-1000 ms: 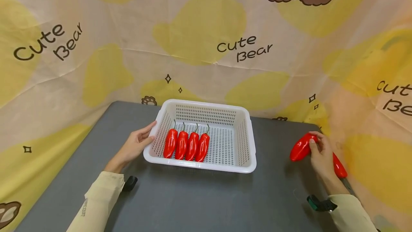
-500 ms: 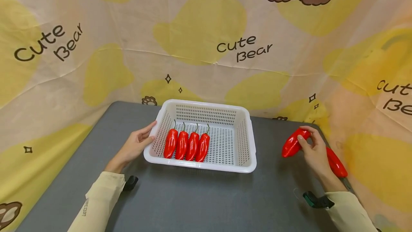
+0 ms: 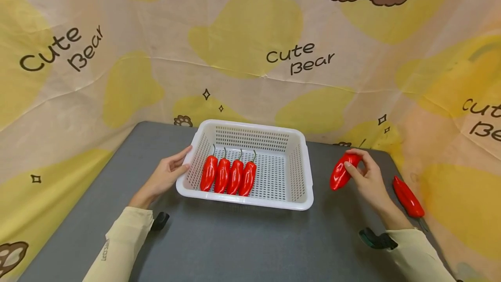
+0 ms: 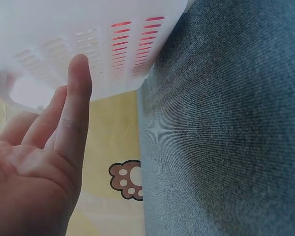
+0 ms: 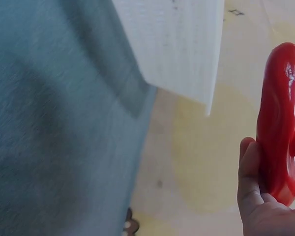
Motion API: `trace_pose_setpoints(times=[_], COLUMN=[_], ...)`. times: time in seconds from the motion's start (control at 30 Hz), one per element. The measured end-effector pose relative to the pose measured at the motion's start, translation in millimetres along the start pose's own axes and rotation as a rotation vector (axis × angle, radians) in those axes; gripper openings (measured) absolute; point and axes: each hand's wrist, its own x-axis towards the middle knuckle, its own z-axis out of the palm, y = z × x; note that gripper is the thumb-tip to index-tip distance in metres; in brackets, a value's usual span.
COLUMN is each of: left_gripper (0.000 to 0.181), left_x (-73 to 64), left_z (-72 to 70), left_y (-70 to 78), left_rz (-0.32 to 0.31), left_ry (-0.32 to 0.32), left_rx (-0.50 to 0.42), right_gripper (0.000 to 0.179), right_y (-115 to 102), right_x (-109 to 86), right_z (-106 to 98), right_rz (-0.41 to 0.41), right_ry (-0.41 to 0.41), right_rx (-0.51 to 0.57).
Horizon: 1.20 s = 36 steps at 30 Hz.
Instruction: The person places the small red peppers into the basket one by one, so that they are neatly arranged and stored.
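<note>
A white plastic basket (image 3: 244, 201) with slotted walls stands on the grey table. Several shiny red chili peppers (image 3: 222, 176) lie side by side in its left half, green stems pointing to the back. My left hand (image 3: 166, 175) holds the basket's left rim, thumb at the rim and the other fingers along the outer wall (image 4: 101, 61). To the right of the basket, my right hand (image 3: 368, 177) pinches another red chili pepper (image 3: 339, 175) by its upper end. This pepper (image 5: 280, 118) is raised above the table, its tip slanting down to the left.
One more red chili pepper (image 3: 408, 198) lies near the table's right edge, beside my right forearm. A printed cloth (image 3: 250, 34) with bear drawings hangs around the back and sides. The grey table surface (image 3: 235, 247) extends in front of the basket.
My right hand has carried its chili pepper left toward the basket, uncovering the pepper at the right edge. The left hand keeps its place on the rim.
</note>
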Motion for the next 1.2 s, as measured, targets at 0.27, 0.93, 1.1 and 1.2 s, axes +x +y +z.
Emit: trace_pose_setpoints(times=[0.27, 0.93, 1.1, 1.2], left_gripper=[0.063, 0.064, 0.064, 0.064], left_x=[-0.1, 0.2, -0.1, -0.6], left_z=[-0.5, 0.3, 0.5, 0.5], left_y=[-0.1, -0.7, -0.8, -0.6], left_rz=[-0.001, 0.0, 0.011, 0.018], left_ry=[-0.001, 0.0, 0.003, 0.007], left_rx=[-0.002, 0.002, -0.003, -0.005], right_gripper=[0.036, 0.053, 0.054, 0.053], right_y=[-16.9, -25.5, -23.6, -21.0], right_x=[8.6, 16.9, 18.8, 20.0], right_z=[24.2, 94.1, 115.7, 128.7], right_rz=[-0.007, 0.089, 0.117, 0.129], right_ry=[-0.08, -0.266, -0.328, -0.366], right_rx=[-0.097, -0.082, -0.102, -0.117])
